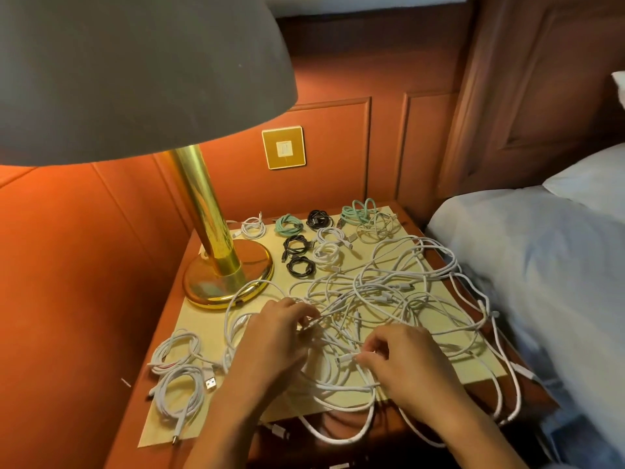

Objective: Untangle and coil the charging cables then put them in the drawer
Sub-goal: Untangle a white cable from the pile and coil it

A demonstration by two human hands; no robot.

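A big tangle of white charging cables [399, 292] sprawls over the yellow mat [473, 363] on the bedside table, with loops hanging off the front and right edges. My left hand [277, 336] pinches a white cable near a plug at the tangle's left side. My right hand [402, 360] pinches another white cable end close by. Two coiled white cables [179, 370] lie at the front left. Small coils in black [297, 255], mint green [287, 225] and white [328, 245] sit at the back. No drawer is visible.
A brass lamp base [226, 275] stands on the table's left, its dark shade [135, 72] filling the upper left. A bed with white linen [541, 265] borders the right side. A gold wall switch [284, 147] sits on the orange panelled wall behind.
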